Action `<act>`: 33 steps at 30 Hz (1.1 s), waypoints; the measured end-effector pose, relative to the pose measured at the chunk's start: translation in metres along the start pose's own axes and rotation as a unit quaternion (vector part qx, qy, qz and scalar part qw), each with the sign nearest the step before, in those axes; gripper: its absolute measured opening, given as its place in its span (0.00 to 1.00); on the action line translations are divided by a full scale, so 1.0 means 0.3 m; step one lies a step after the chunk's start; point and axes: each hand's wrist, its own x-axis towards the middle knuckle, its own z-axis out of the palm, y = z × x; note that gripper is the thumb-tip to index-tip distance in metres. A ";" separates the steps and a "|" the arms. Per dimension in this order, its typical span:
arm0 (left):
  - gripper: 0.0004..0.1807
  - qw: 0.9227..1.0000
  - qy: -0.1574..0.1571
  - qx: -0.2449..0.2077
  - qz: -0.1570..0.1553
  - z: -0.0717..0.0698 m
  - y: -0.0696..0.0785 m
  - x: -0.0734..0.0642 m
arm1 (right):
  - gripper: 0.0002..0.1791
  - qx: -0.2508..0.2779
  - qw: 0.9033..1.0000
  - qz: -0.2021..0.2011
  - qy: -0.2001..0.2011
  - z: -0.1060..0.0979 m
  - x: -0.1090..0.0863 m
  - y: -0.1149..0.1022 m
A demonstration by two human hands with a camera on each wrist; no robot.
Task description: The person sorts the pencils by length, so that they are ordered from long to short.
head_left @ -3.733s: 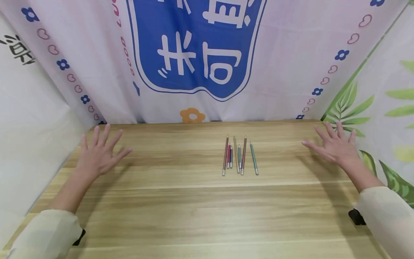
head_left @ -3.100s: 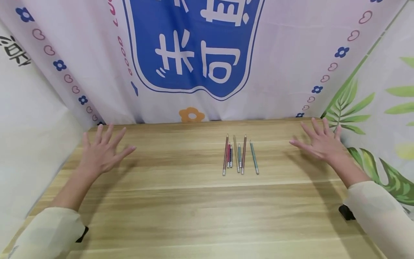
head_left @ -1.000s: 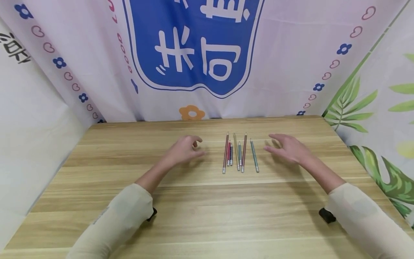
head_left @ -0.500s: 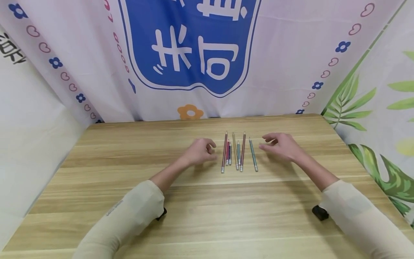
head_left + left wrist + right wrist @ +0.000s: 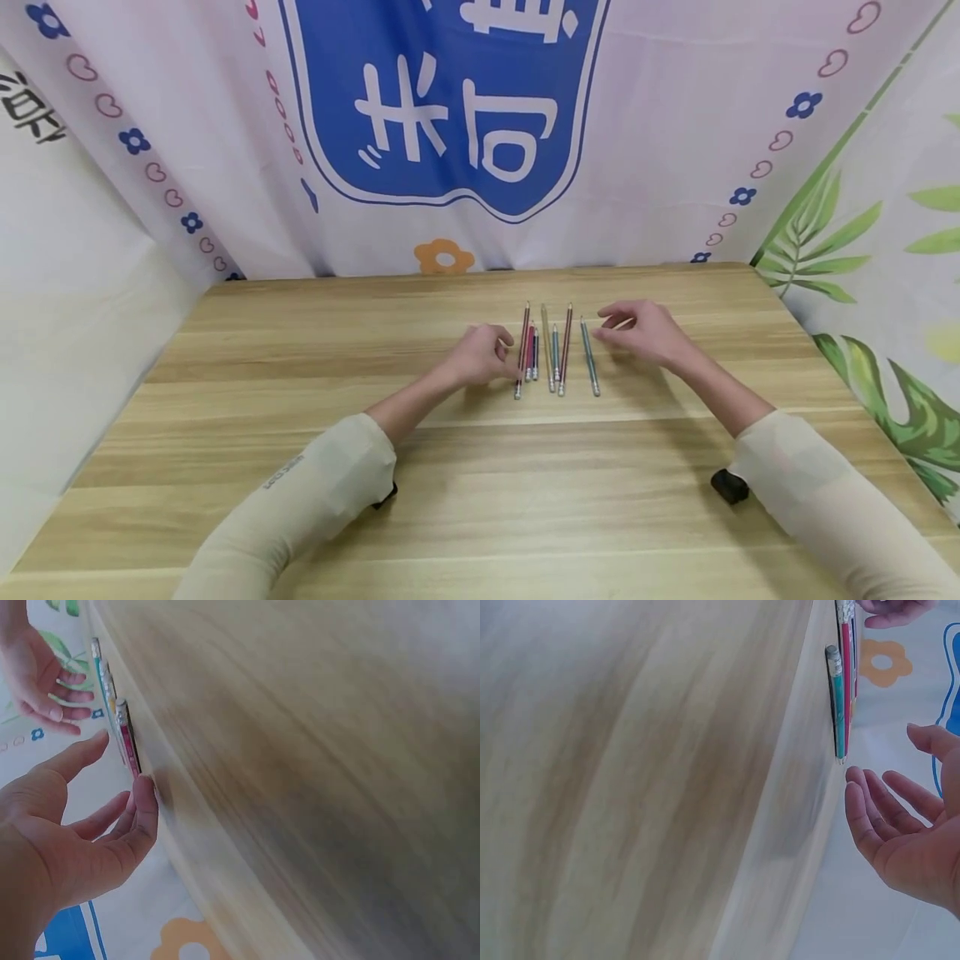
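Several pencils lie side by side on the wooden table, their white erasers toward me. Leftmost is a long dark red pencil (image 5: 522,350); at its right are a short red pencil (image 5: 530,354) and a short dark blue pencil (image 5: 536,356). A gold pencil (image 5: 548,350), a short teal pencil (image 5: 556,354) and another dark red pencil (image 5: 566,350) form the middle. A longer teal pencil (image 5: 590,358) lies apart on the right. My left hand (image 5: 482,354) has its thumb tip over the leftmost pencil's lower part, fingers loosely bent. My right hand (image 5: 643,332) hovers beside the longer teal pencil, holding nothing.
The wood-grain table (image 5: 450,500) extends around the pencils to a printed curtain (image 5: 637,167) along its back edge. White cloth (image 5: 75,292) hangs at the left, and leaf-patterned cloth (image 5: 885,292) at the right.
Both hands have come inward from the table's sides toward the pencils, their spread fingers now loosely bent. Over the last half second they have moved slightly closer. The pencils have stayed put.
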 end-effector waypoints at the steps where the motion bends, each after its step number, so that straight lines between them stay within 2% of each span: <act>1: 0.34 1.000 -0.002 -0.001 -0.001 0.004 0.003 0.000 | 0.26 0.001 1.000 0.000 0.000 0.001 0.001 -0.003; 5: 0.37 1.000 -0.002 0.001 -0.017 0.020 0.012 0.001 | 0.27 0.006 1.000 -0.002 0.000 0.005 0.001 -0.015; 11: 0.37 0.998 0.013 0.045 -0.041 0.037 0.018 0.012 | 0.29 0.013 1.000 0.002 -0.008 0.007 -0.001 -0.028; 18: 0.31 0.996 0.019 0.064 -0.052 0.021 0.015 0.009 | 0.30 0.025 1.000 0.012 -0.015 0.008 0.003 -0.039; 23: 0.22 0.994 0.028 0.086 -0.056 0.006 0.003 0.002 | 0.27 0.029 1.000 0.006 -0.007 0.017 0.013 -0.044; 28: 0.14 0.993 0.038 0.100 -0.046 -0.001 -0.007 -0.003 | 0.25 0.061 0.998 0.015 -0.009 0.030 0.024 -0.049; 33: 0.09 0.994 0.042 0.092 -0.051 -0.009 -0.012 -0.008 | 0.25 0.096 0.995 0.032 -0.021 0.042 0.034 -0.059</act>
